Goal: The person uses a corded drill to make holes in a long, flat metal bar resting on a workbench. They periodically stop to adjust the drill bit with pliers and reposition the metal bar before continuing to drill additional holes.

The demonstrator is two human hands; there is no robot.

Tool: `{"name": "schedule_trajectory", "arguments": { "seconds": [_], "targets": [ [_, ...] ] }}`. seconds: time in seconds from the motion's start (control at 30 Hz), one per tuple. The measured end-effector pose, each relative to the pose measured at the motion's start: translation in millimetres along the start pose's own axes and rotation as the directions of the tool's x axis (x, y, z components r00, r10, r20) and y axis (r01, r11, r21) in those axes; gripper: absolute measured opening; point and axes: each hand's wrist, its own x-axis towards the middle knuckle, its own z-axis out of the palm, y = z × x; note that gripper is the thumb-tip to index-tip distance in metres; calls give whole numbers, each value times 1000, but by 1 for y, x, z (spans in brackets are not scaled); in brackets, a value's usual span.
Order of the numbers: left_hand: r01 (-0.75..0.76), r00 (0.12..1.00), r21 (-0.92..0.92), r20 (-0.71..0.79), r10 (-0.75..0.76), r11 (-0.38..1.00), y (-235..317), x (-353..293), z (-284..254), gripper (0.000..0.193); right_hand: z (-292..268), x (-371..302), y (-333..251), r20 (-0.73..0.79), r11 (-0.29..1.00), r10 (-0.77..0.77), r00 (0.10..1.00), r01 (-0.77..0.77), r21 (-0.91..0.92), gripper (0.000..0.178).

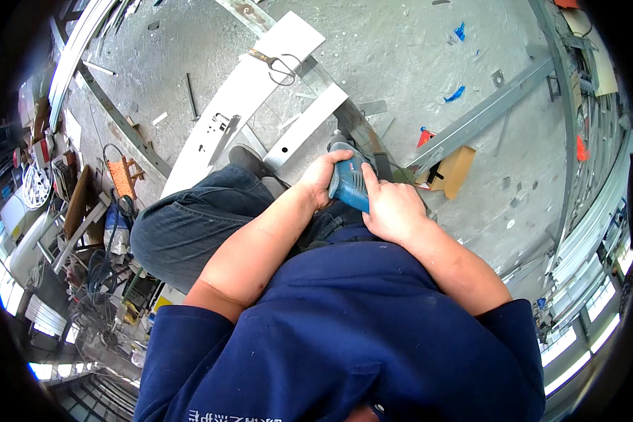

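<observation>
A blue electric drill (pixel 350 184) with a grey front end is held close to my waist, its nose pointing away from me. My left hand (pixel 319 180) wraps round its left side. My right hand (pixel 397 211) grips its rear part, with the index finger stretched along the body. Just past the drill's nose lies a short white strip (pixel 308 125) with a round dark hole. To the left runs a long white panel (pixel 243 95) with cut-outs near its middle. Scissors with dark handles (pixel 278 67) rest across its far part.
Metal beams (pixel 482 116) span the floor on the right. An opened cardboard box (pixel 454 172) sits beside them. Blue scraps (pixel 455 93) are scattered on the grey concrete floor (pixel 401 56). Tools, cables and an orange stool (pixel 123 177) crowd the left side.
</observation>
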Motion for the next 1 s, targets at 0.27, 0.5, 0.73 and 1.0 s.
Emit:
{"name": "schedule_trajectory", "arguments": {
  "seconds": [0.27, 0.5, 0.73, 1.0],
  "targets": [
    [-156, 988, -33, 13, 157, 987, 9, 23, 9, 36, -18, 15, 18, -62, 998, -17, 998, 13, -59, 89],
    [-311, 943, -297, 25, 333, 903, 23, 3, 70, 47, -78, 47, 47, -123, 978, -15, 992, 40, 206, 73],
    [-362, 928, -513, -121, 352, 778, 45, 27, 78, 82, -119, 94, 35, 128, 990, 22, 992, -40, 139, 71],
    [-418, 908, -496, -232, 348, 761, 41, 21, 73, 93, -111, 106, 31, 173, 997, 59, 983, -68, 44, 72]
  ]
}}
